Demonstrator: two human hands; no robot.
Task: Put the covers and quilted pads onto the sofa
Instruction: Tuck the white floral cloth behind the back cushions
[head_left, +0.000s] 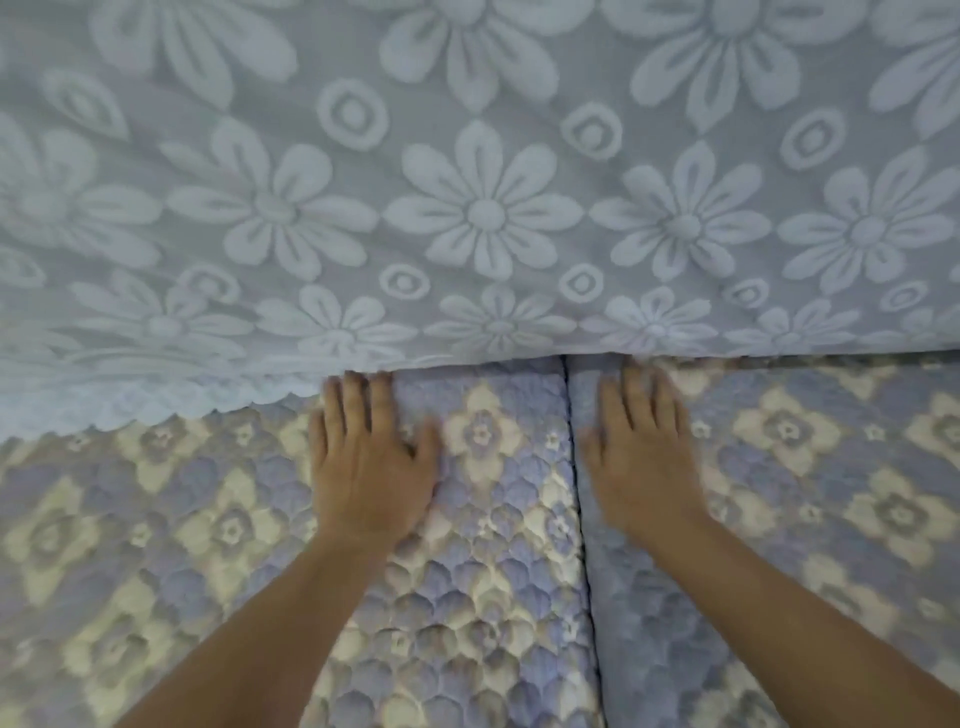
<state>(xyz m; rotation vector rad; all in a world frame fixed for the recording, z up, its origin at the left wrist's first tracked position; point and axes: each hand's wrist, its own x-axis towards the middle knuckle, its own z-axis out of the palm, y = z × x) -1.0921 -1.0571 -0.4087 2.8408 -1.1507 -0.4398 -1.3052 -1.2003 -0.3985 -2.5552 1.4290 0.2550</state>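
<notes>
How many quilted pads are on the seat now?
2: one blue-and-cream quilted pad under the left hand, one under the right hand. More may lie outside the view.

Two quilted pads lie side by side on the sofa seat, the left pad (208, 519) meeting the right pad (805, 493) along a seam running front to back. Behind them the cover (467, 182) hangs over the backrest, its lower edge overlapping the left pad's rear (more so toward the far left). The left hand (371, 462) rests flat on the left pad, the right hand (641, 457) on the right, fingertips at the cover's edge.
</notes>
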